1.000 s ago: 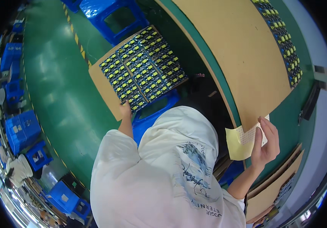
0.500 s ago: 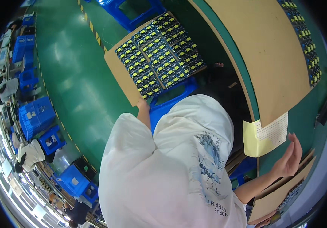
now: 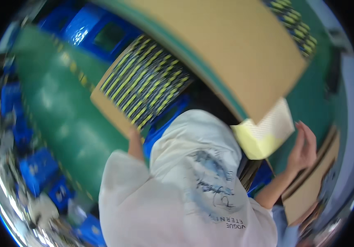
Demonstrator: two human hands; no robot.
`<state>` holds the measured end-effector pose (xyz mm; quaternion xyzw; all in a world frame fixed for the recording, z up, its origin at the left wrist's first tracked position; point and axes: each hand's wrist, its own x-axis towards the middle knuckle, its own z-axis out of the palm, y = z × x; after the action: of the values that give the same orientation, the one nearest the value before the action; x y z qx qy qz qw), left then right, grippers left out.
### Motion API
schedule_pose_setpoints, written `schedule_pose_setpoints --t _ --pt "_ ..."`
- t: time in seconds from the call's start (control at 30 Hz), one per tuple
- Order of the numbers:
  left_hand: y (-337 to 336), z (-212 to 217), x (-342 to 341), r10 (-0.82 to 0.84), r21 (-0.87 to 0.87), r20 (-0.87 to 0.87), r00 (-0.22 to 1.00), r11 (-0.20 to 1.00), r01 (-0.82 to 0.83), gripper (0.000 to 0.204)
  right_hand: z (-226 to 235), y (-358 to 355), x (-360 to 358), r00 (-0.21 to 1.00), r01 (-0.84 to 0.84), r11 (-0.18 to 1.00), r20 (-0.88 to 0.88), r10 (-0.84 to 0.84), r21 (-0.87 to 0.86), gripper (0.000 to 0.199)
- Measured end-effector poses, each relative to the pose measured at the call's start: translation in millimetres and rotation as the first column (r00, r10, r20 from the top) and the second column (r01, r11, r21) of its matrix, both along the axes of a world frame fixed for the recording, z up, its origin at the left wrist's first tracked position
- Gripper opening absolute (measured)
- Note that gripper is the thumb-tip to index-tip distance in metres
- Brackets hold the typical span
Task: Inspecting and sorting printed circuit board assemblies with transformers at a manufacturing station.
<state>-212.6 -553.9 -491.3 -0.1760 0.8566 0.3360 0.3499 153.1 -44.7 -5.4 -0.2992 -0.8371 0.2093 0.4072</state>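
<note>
Reading left to right: the picture is motion-blurred, so fine detail is uncertain.
Blue bins: a cluster of blue plastic crates [image 3: 41, 168] sits at the far left, below and beside the green surface; their contents are too blurred to tell.
Counter: a green counter [image 3: 61, 119] with a dashed yellow line runs diagonally through the left half.
Upper bin: a larger blue crate [image 3: 102, 37] lies past the counter's top edge; its inside looks dark, and whether anything is in it cannot be told.
Cardboard tray: a flat cardboard sheet [image 3: 144, 88] carries tight rows of small dark and yellow parts, filling nearly all of its face; it overhangs a blue crate [image 3: 164, 119] just beneath it.
Left hand: the left hand [image 3: 135, 142] meets the near edge of the cardboard tray; the fingers are hidden under the sheet, so I cannot tell whether they are closed on it.
Big board: a bare brown cardboard board [image 3: 234, 53] spans the upper middle, with another strip of dark and yellow parts [image 3: 300, 29] at its far right.
Yellow sheet: a pale yellow and white sheet [image 3: 263, 133] lies at the board's lower corner, apart from either hand.
Right hand: the right hand [image 3: 304, 148] is beside the yellow sheet, fingers straight and close together, holding nothing.
Progress, as a judgement: one tray looks fully loaded and in hand, the big board is mostly bare, so most of the laying-out seems left.
Lower right: more brown cardboard sheets [image 3: 308, 185] are stacked by the right forearm.
</note>
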Motion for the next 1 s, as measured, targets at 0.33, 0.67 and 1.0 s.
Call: schedule_pose_setpoints --t 0.33,0.67,1.0 --pt "267.6 335.5 -48.5 0.544 0.559 -0.829 0.132 0.811 0.17 0.02 35.7 15.5 71.0 0.954 0.2 0.967 0.194 -0.229 0.16 0.015" --pt "506.3 461.5 95.8 0.108 0.308 -0.948 0.299 0.078 0.948 0.018 25.4 101.8 279.2 0.272 0.71 0.476 0.422 -0.865 0.52 0.041" --pt "570.3 502.8 226.0 -0.151 -0.104 -0.96 -0.237 -0.592 0.799 0.02 -12.4 98.3 322.5 0.016 0.885 0.163 0.322 -0.947 0.436 0.061"
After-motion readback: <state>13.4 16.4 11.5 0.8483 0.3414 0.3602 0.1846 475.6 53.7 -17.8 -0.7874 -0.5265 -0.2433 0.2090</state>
